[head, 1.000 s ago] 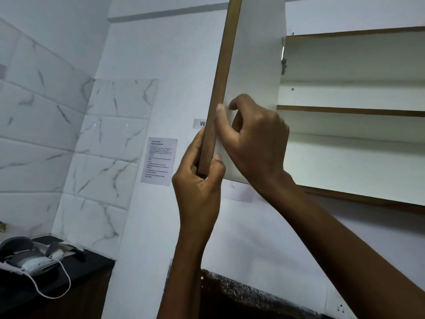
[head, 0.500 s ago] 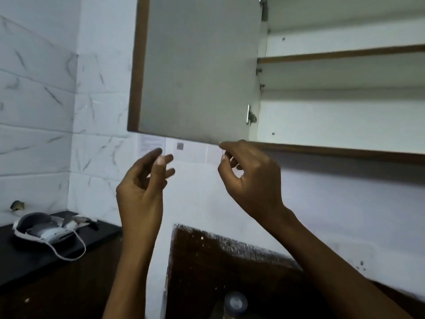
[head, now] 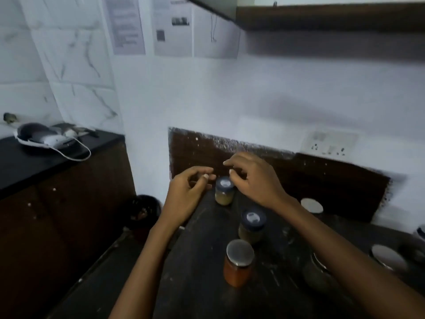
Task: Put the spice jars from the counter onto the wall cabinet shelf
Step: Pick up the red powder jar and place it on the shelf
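While left grip (head: 186, 195) and right grip (head: 254, 180) flank yellowish-filled jar (head: 224, 193), both loose, empty, orange-filled jar (head: 238, 268) stands nearest

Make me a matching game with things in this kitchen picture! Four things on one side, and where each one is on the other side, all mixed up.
Things
1. pale jar
2. orange jar
3. headset
4. wall socket

Places
A. on the white wall, at the right
B. on the black side counter, at the left
C. between the left hand and the right hand
D. under a silver lid, in front of the blue-lidded jars

Pairs: 1-C, 2-D, 3-B, 4-A
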{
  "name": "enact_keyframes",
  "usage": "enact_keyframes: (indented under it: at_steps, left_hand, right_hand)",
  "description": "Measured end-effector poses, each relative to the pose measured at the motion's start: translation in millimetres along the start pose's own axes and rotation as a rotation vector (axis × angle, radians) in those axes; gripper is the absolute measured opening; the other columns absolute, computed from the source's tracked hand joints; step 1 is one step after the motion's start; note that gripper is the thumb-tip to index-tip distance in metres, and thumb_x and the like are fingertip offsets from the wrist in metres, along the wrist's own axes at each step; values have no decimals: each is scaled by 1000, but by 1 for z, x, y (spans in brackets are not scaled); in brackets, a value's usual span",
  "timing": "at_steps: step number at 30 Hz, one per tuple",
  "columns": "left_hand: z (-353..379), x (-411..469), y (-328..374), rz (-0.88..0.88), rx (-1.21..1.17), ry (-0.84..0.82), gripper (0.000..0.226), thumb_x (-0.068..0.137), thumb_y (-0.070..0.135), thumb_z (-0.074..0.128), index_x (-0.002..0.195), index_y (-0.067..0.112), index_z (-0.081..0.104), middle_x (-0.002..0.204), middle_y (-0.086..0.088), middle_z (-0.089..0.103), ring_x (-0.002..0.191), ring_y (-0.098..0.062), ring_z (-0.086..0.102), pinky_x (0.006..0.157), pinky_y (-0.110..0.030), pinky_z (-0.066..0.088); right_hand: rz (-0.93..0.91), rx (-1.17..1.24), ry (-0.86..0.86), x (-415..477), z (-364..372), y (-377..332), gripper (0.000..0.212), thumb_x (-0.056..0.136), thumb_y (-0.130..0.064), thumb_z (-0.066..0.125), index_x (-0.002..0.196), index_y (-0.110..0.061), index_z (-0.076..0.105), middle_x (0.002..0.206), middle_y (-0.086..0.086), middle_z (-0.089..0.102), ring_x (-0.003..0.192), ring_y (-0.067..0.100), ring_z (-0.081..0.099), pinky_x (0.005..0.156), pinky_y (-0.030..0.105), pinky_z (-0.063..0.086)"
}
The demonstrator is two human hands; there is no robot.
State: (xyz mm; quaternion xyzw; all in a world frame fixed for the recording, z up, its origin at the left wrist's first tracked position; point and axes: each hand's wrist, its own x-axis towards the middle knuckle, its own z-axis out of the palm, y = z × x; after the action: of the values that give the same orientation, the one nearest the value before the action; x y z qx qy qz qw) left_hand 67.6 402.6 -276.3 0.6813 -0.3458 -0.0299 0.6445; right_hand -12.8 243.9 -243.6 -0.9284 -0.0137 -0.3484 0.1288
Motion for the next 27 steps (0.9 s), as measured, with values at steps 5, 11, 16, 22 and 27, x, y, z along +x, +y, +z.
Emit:
enact_keyframes:
  at_steps: [5, 11, 16, 22, 27]
  left_hand:
    - [29, -36, -58, -112, 40, -158, 24, 93, 4, 51, 101, 23, 64, 94, 5, 69, 82, 0, 66, 72, -12, 52]
    - [54, -76, -130, -276, 136, -299, 22, 91, 8, 55, 96, 27, 65, 88, 10, 69, 75, 7, 64, 62, -8, 48]
    - [63, -89, -163, -335, 345, -351, 17, 90, 15, 59, 102, 26, 64, 95, 14, 65, 79, 6, 60, 70, -6, 44]
    - [65, -104, -172, -369, 393, -407, 33, 91, 15, 56, 124, 19, 55, 106, 6, 64, 94, -5, 61, 83, -21, 49]
    - [63, -110, -167, -358, 392, -387, 62, 87, 5, 60, 139, 26, 35, 124, 2, 56, 95, -6, 61, 80, -19, 51]
  right_hand:
    - [109, 25, -229, -63, 31, 34, 21, 86, -16, 56, 103, -14, 68, 106, 2, 64, 101, 18, 56, 79, 38, 50]
    - [444, 141, -702, -130, 75, 73, 54, 81, -23, 67, 132, -20, 49, 135, 4, 45, 128, 20, 38, 105, 38, 37]
    - [827, 443, -734, -168, 113, 70, 100, 69, -26, 80, 148, -28, 17, 154, 2, 10, 141, 29, 15, 114, 51, 25]
    - [870, 514, -454, -187, 132, 67, 83, 69, -9, 78, 140, -19, 37, 145, 4, 37, 134, 21, 37, 109, 37, 35]
    - [889, 566, -403, -189, 123, 72, 70, 72, -9, 78, 134, -16, 47, 143, 4, 43, 132, 20, 39, 108, 37, 36]
